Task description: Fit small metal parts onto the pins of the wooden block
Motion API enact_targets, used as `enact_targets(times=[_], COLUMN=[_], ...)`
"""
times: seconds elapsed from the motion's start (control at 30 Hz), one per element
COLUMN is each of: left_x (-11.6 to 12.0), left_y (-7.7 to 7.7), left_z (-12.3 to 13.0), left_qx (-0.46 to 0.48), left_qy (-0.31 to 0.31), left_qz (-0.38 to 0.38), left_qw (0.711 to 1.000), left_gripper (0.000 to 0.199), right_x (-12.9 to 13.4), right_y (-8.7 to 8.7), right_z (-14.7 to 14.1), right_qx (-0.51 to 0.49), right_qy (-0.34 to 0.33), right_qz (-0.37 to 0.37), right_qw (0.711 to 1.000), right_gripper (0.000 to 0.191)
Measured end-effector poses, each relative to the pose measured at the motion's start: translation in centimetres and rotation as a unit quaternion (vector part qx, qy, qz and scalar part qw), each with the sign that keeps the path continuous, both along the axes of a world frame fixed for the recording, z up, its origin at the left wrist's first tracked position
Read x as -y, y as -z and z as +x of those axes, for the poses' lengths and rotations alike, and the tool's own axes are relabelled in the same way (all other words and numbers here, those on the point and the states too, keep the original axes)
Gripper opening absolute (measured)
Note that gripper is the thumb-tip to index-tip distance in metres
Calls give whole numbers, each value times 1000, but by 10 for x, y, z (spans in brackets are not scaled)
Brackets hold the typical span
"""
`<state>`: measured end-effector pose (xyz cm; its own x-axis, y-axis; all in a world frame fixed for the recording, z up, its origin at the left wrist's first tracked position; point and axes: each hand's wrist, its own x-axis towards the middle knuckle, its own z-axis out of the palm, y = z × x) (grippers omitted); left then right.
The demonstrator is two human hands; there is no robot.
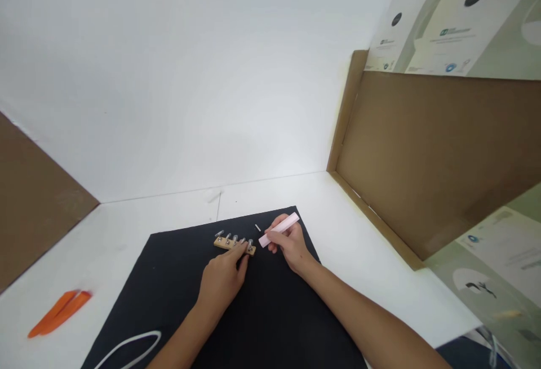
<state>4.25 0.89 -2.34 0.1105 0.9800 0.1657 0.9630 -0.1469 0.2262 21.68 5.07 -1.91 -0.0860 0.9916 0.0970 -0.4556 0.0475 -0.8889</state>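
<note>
A white table (pixel 101 256) meets a white wall (pixel 169 87), with brown cardboard panels (pixel 435 155) and printed sheets (pixel 460 19) standing beyond and to the right of a black mat (pixel 262 324), which serves as the reference point. Orange plastic pieces (pixel 59 312) lie left of the mat; a white cord (pixel 127 349) lies on its near-left part. Near the mat's far edge sits a wooden strip (pixel 234 244) carrying a row of metal screws (pixel 234 239). The left hand (pixel 222 281) is on it, fingers pressed together, fingertips (pixel 242 249) touching the strip; any grip cannot be confirmed. Just right of the strip, the right hand (pixel 287 242) pinches a pink stick (pixel 279 230) between thumb and fingers. A small white piece (pixel 257 227) lies between strip and stick.
</note>
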Motion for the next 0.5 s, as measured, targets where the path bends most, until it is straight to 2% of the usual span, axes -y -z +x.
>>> enact_targets(times=[0.27, 0.5], left_x=[-7, -8], left_y=[8, 8], left_z=[-4, -3], left_qx=[50, 32], left_qy=[-18, -1], left_qz=[10, 28], left_qw=[999, 999], left_gripper=[29, 26], right_x=[-1, -2], right_y=[2, 7], right_z=[0, -1], right_qx=[4, 13], right_qy=[0, 4], right_qz=[-1, -3], right_qw=[1000, 1000], right_gripper=[29, 28])
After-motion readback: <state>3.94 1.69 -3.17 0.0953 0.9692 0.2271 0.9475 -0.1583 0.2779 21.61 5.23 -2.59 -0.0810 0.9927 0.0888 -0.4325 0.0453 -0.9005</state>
